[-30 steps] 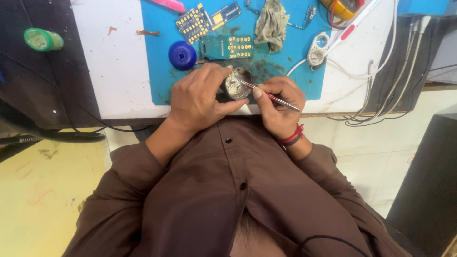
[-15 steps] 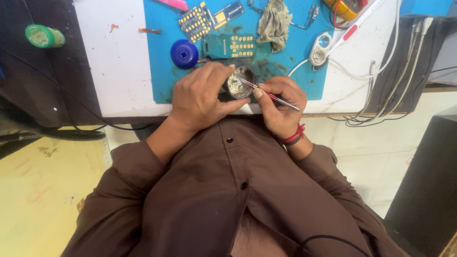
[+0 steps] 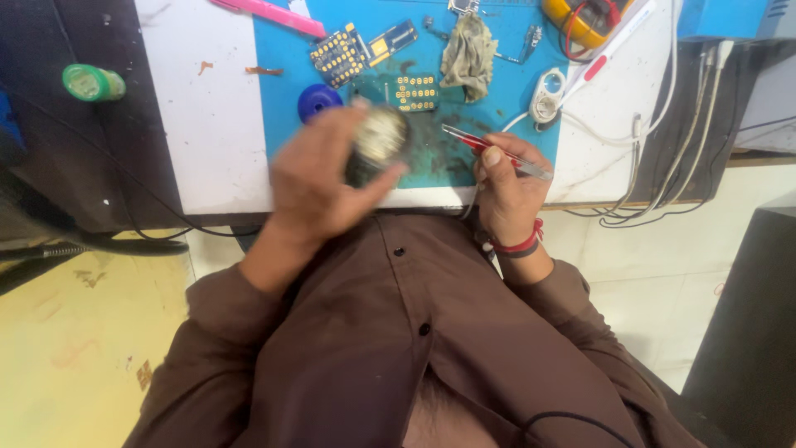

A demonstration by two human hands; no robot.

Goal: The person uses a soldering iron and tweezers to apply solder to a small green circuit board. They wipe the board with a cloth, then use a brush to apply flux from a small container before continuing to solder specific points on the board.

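**Small round part in left hand, tweezers in right**

We see the left hand (image 3: 319,182) closed around a small round metallic, grimy part (image 3: 377,139), held just above the blue work mat (image 3: 286,99) at the near edge of the white tabletop (image 3: 207,124); the picture blurs here. The right hand (image 3: 506,187) pinches slim red-handled metal tweezers (image 3: 497,153), their tips free and pointing toward the part. We judge the part light, rigid, perhaps greasy, so best held by its rim. A yellow-dotted green circuit board (image 3: 416,92) lies beyond.
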